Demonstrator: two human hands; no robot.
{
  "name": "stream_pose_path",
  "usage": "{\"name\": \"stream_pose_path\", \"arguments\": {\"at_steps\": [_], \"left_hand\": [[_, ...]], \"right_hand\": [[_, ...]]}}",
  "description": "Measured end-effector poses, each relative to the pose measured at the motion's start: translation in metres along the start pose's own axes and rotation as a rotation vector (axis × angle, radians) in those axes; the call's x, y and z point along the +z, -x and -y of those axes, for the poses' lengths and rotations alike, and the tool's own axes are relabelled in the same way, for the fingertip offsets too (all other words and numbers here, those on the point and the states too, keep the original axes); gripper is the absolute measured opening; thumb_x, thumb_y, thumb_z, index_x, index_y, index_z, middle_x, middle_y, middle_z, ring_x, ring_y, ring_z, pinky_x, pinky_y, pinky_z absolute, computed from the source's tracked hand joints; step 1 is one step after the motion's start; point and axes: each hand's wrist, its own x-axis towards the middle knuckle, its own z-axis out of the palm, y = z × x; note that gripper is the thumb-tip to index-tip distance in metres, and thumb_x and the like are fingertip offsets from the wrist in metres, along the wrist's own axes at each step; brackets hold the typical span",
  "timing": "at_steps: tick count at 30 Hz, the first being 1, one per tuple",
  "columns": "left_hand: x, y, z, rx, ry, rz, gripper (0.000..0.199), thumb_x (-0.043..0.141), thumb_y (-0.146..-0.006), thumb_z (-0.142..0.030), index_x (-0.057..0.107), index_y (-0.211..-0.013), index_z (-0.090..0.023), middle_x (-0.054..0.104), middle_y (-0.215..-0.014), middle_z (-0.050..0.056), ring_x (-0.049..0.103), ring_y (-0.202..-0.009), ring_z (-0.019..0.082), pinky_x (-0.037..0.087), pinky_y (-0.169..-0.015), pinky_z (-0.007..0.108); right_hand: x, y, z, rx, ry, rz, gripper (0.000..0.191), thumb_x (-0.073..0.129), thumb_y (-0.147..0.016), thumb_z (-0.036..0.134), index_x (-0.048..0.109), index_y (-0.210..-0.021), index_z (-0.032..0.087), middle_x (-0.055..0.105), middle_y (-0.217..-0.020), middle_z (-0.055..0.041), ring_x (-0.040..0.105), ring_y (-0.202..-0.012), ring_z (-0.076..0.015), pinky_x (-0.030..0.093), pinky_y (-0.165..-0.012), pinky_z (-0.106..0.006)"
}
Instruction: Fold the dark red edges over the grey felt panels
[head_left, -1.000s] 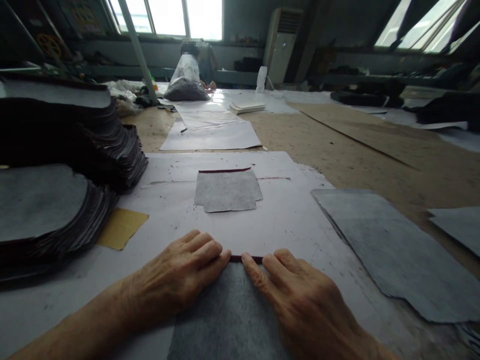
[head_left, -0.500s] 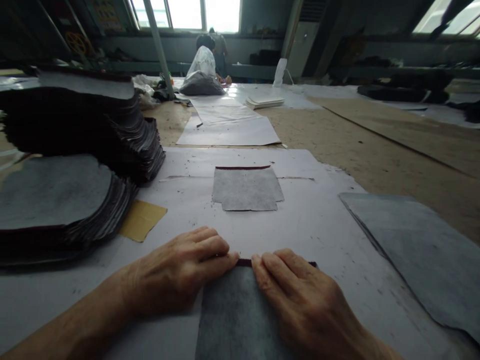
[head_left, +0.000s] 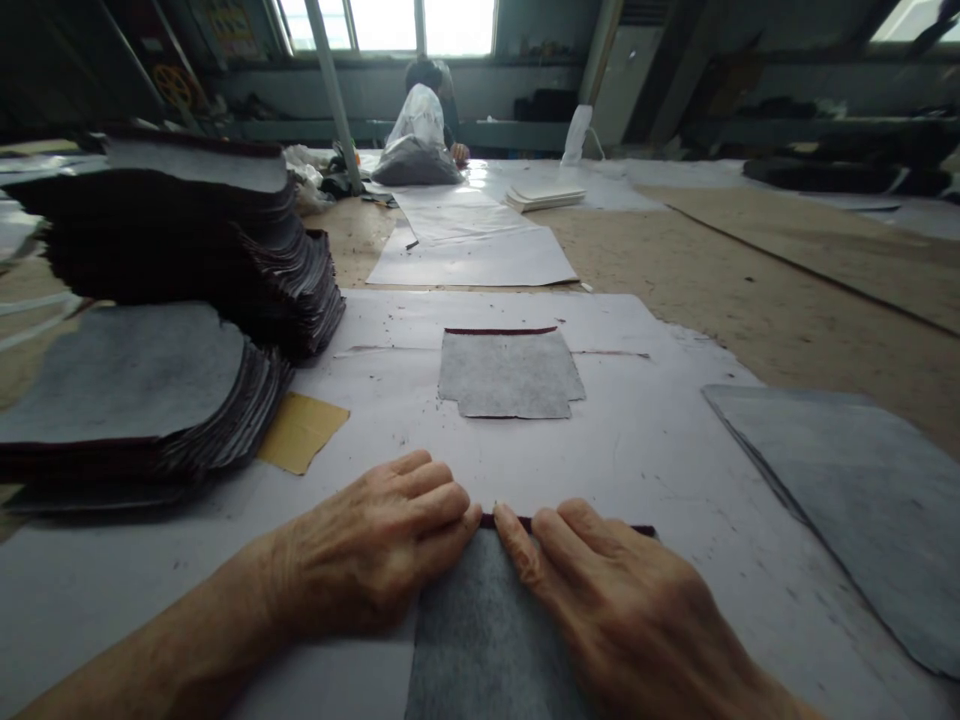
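A grey sheet of backed material (head_left: 487, 630) lies in front of me, its far edge turned over into a narrow dark red strip. At the left end of that strip is my left hand (head_left: 382, 545), fingers curled and thumb tip pinching the edge. My right hand (head_left: 622, 590) bears down along the same fold with bent fingers, the first digit a little apart from the others; its underside is hidden. Beyond both hands rests a smaller grey piece (head_left: 510, 372) with notched corners and a dark red folded edge.
Tall stacks of grey pieces (head_left: 127, 370) and dark-edged pieces (head_left: 172, 235) stand at left, by a yellow card (head_left: 304, 432). Larger grey sheets (head_left: 832, 500) lie at right. White paper (head_left: 615, 450) covers the worktop. A person (head_left: 427, 75) sits behind a plastic bag (head_left: 418, 140).
The view has shifted slightly, moving everything a little right in the picture. My right hand's first digit has spread from its neighbours and slid toward my left thumb along the fold.
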Motion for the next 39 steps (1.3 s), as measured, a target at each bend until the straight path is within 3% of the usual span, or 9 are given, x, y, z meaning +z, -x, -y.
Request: {"name": "stream_pose_path", "arguments": {"at_steps": [4, 9, 14, 16, 18, 21, 24, 27, 39], "left_hand": [[0.002, -0.002, -0.001, -0.005, 0.006, 0.034, 0.017, 0.043, -0.087, -0.008, 0.059, -0.090, -0.008, 0.056, -0.076, 0.005, 0.042, -0.067, 0.015, 0.038, -0.060, 0.035], [0.001, 0.005, 0.013, -0.076, 0.151, -0.011, 0.027, 0.044, -0.082, -0.007, 0.061, -0.103, -0.008, 0.058, -0.081, 0.007, 0.048, -0.072, 0.016, 0.042, -0.063, 0.034], [-0.010, 0.010, 0.019, -0.304, 0.353, -0.209, 0.028, 0.049, -0.082, -0.004, 0.065, -0.101, -0.018, 0.062, -0.084, 0.003, 0.056, -0.075, 0.009, 0.045, -0.067, 0.024], [-0.011, 0.005, 0.011, -0.302, 0.356, -0.150, 0.027, 0.051, -0.083, -0.010, 0.063, -0.105, -0.018, 0.063, -0.087, 0.003, 0.056, -0.078, 0.011, 0.045, -0.071, 0.029], [-0.008, -0.002, 0.000, -0.260, 0.355, -0.019, 0.030, 0.053, -0.083, -0.016, 0.059, -0.113, -0.017, 0.064, -0.097, 0.004, 0.056, -0.085, 0.016, 0.044, -0.077, 0.035], [-0.003, -0.011, -0.011, -0.218, 0.307, 0.120, 0.033, 0.052, -0.084, -0.022, 0.056, -0.115, -0.015, 0.061, -0.111, 0.006, 0.054, -0.095, 0.021, 0.042, -0.083, 0.041], [-0.001, -0.014, -0.011, -0.234, 0.299, 0.174, 0.028, 0.049, -0.086, -0.022, 0.056, -0.113, -0.016, 0.060, -0.112, 0.005, 0.052, -0.096, 0.020, 0.041, -0.086, 0.042], [-0.002, -0.013, -0.009, -0.241, 0.298, 0.196, 0.028, 0.050, -0.085, -0.023, 0.055, -0.113, -0.017, 0.061, -0.108, 0.004, 0.051, -0.093, 0.020, 0.040, -0.085, 0.041], [-0.003, -0.016, -0.009, -0.230, 0.288, 0.178, 0.027, 0.051, -0.082, -0.023, 0.057, -0.107, -0.015, 0.059, -0.098, 0.007, 0.051, -0.087, 0.020, 0.041, -0.079, 0.041]], "right_hand": [[0.000, -0.013, 0.002, -0.016, -0.085, 0.026, 0.035, 0.031, -0.087, 0.002, 0.067, -0.087, 0.007, 0.053, -0.077, -0.0082, 0.047, -0.069, -0.0211, 0.040, -0.054, -0.035], [0.009, -0.016, 0.000, -0.039, -0.323, 0.033, 0.036, 0.028, -0.087, 0.001, 0.064, -0.086, 0.006, 0.050, -0.079, -0.0091, 0.043, -0.071, -0.0205, 0.040, -0.057, -0.032], [0.011, -0.002, 0.003, 0.067, -0.035, -0.050, 0.034, 0.032, -0.079, -0.001, 0.065, -0.087, 0.004, 0.049, -0.075, -0.0093, 0.044, -0.069, -0.0214, 0.036, -0.055, -0.033], [0.010, 0.004, 0.003, 0.152, 0.070, -0.053, 0.032, 0.034, -0.078, 0.000, 0.065, -0.087, 0.005, 0.048, -0.073, -0.0084, 0.044, -0.067, -0.0214, 0.034, -0.053, -0.033], [0.010, 0.009, 0.002, 0.199, 0.048, -0.054, 0.031, 0.035, -0.079, 0.001, 0.064, -0.087, 0.006, 0.049, -0.074, -0.0081, 0.044, -0.068, -0.0213, 0.036, -0.054, -0.033], [0.009, 0.014, -0.006, 0.196, -0.126, -0.027, 0.031, 0.035, -0.084, 0.004, 0.061, -0.102, 0.003, 0.050, -0.082, -0.0094, 0.046, -0.074, -0.0213, 0.044, -0.058, -0.033], [0.008, 0.015, -0.017, 0.189, -0.333, 0.053, 0.036, 0.036, -0.090, 0.006, 0.050, -0.123, 0.002, 0.048, -0.089, -0.0103, 0.046, -0.080, -0.0203, 0.050, -0.064, -0.033], [0.006, 0.014, -0.024, 0.182, -0.453, 0.141, 0.041, 0.034, -0.090, 0.007, 0.043, -0.130, 0.003, 0.045, -0.091, -0.0101, 0.046, -0.082, -0.0185, 0.052, -0.067, -0.032], [0.004, 0.006, -0.028, 0.206, -0.486, 0.311, 0.053, 0.030, -0.084, 0.011, 0.036, -0.136, 0.010, 0.045, -0.094, -0.0090, 0.050, -0.084, -0.0180, 0.053, -0.069, -0.033]]}}
